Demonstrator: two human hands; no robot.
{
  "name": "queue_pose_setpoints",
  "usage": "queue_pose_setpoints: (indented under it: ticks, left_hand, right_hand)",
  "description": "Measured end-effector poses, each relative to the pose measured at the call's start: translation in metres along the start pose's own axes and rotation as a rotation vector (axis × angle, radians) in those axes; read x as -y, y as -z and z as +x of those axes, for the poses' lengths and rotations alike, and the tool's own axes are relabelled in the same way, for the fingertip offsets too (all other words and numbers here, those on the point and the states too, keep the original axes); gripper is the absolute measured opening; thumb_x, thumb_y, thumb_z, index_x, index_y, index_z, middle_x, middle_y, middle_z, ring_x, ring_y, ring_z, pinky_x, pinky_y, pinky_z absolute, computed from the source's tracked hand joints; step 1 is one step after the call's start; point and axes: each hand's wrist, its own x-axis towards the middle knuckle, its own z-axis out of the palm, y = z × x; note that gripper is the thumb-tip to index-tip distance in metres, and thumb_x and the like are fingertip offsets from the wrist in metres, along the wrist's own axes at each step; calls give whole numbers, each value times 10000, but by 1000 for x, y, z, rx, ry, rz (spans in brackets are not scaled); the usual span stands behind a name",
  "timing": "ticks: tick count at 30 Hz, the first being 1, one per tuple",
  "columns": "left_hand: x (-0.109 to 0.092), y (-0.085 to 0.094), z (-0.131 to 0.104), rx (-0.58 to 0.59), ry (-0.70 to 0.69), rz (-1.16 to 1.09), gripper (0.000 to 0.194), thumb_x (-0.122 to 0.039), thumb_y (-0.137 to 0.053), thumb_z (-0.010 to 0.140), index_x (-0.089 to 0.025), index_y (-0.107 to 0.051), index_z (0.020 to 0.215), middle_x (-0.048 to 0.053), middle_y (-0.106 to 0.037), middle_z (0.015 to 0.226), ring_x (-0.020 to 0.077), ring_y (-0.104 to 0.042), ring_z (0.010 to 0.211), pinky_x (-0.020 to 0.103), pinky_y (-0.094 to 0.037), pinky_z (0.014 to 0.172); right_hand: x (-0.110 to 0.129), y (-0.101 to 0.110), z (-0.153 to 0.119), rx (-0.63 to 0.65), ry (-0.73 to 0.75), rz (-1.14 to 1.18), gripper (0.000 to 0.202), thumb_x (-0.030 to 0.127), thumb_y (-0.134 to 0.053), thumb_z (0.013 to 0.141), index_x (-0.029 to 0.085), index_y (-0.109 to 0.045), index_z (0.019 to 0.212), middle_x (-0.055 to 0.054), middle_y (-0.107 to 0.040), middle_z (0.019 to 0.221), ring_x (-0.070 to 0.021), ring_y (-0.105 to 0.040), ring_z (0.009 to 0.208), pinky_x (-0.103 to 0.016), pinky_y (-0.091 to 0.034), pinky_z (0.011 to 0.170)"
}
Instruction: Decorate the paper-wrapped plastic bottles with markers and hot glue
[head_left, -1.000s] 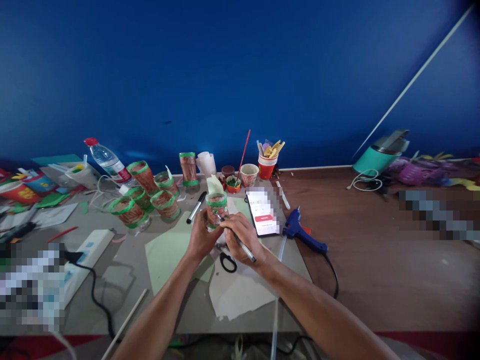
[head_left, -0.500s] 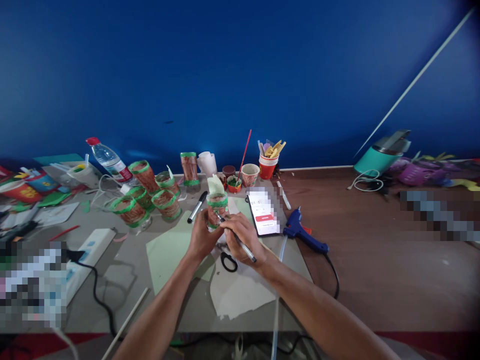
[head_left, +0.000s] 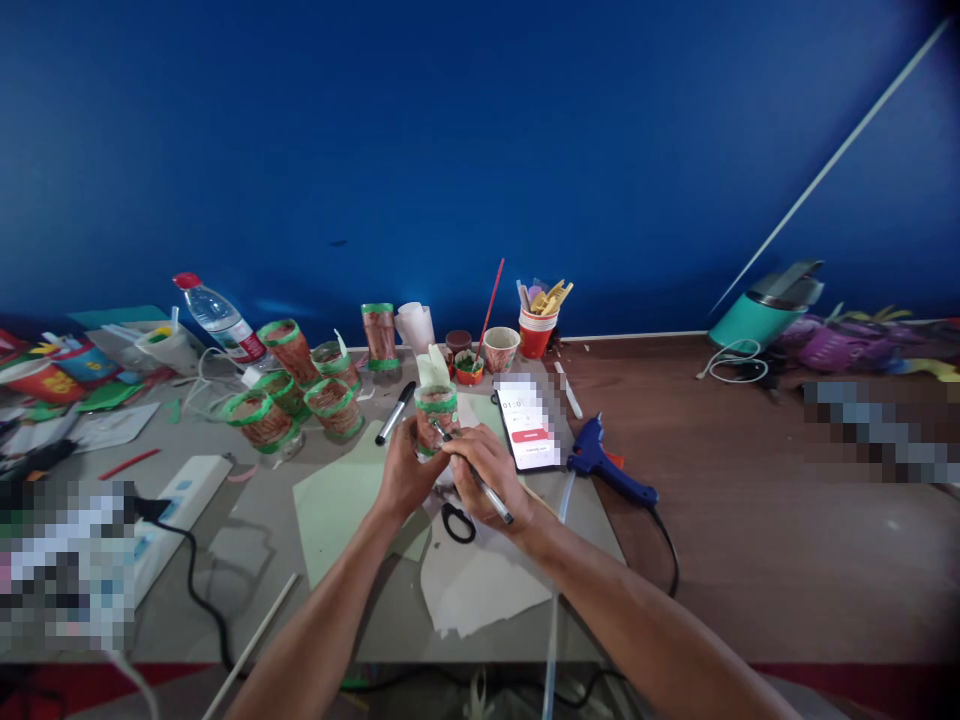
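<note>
A small brown cup with green bands (head_left: 436, 402) stands upright between my hands, a pale green paper piece (head_left: 433, 367) rising at its back. My left hand (head_left: 405, 468) is wrapped round the cup's left side. In my right hand (head_left: 487, 470) is a pen (head_left: 491, 500), its tip against the front of the cup. Below the hands, a black scissor handle (head_left: 458, 523) rests on white paper (head_left: 480, 590). Green paper (head_left: 337, 500) lies to the left, with a black marker (head_left: 396, 413) just above it.
Several brown-green cups (head_left: 333, 408) and a bottle (head_left: 221, 322) stand at the left. A phone (head_left: 525, 430) and a blue glue gun (head_left: 600, 460) lie right of my hands. Behind are a red cup of sticks (head_left: 535, 335) and a painted cup (head_left: 500, 350).
</note>
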Motion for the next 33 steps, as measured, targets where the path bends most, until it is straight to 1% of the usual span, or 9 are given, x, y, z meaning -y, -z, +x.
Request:
queue_pose_setpoints:
  ticks: [4, 9, 14, 18, 20, 23, 26, 33]
  left_hand:
    - [-1, 0, 0, 31, -17, -20, 334, -314, -673, 710, -174, -559, 992, 16, -586, 849, 158, -558, 765, 297, -455, 720]
    - [-2, 0, 0, 10, -6, -9, 347, -320, -683, 701, -171, -560, 990, 24, -588, 853, 166, -559, 771, 306, -453, 721]
    - [-2, 0, -1, 34, -6, -36, 369, -318, -669, 711, -172, -556, 1031, 33, -602, 888, 169, -564, 789, 310, -455, 737]
    - [-2, 0, -1, 14, -8, 4, 333, -327, -671, 702, -169, -560, 974, 21, -577, 831, 166, -543, 757, 310, -446, 716]
    - [-1, 0, -1, 12, -5, 6, 341, -332, -673, 701, -173, -561, 981, 18, -573, 829, 164, -540, 758, 307, -445, 715]
    - [-1, 0, -1, 17, -10, 7, 368, -330, -671, 702, -173, -565, 1016, 17, -578, 839, 158, -534, 750, 301, -443, 707]
    - [-1, 0, -1, 14, -18, 15, 363, -320, -671, 695, -171, -574, 1011, 19, -583, 837, 157, -528, 744, 304, -440, 705]
    - [-1, 0, -1, 44, 18, -25, 399, -324, -663, 708, -169, -562, 1061, 56, -612, 937, 188, -564, 831, 335, -455, 769]
  right_hand:
    - [-1, 0, 0, 17, 7, 10, 186, 139, -451, 906, 222, -585, 1004, -75, -635, 909, -222, -589, 901, -406, -500, 831]
    - [-3, -2, -1, -18, 32, 27, 195, 135, -463, 897, 228, -575, 1026, -76, -627, 885, -226, -584, 878, -393, -509, 784]
    - [-4, -2, 0, -11, 44, 11, 190, 130, -451, 900, 226, -580, 1002, -72, -629, 874, -225, -586, 879, -399, -502, 801]
    - [-4, -3, 1, -38, 60, 24, 194, 125, -467, 898, 220, -580, 1024, -81, -629, 881, -221, -570, 846, -385, -506, 768]
    - [-4, -3, 1, -42, 72, 33, 202, 121, -465, 894, 220, -576, 1030, -83, -633, 889, -223, -570, 844, -387, -506, 759]
    - [-4, -2, 1, -26, 77, 19, 199, 120, -456, 893, 219, -573, 1021, -82, -629, 884, -225, -579, 858, -398, -507, 774]
    - [-4, -1, 0, 0, 48, 10, 192, 134, -449, 904, 224, -575, 1017, -73, -622, 868, -220, -581, 852, -394, -512, 770]
    - [-5, -2, -1, -6, 41, 9, 185, 145, -454, 904, 227, -584, 1008, -73, -632, 881, -224, -587, 875, -405, -511, 798]
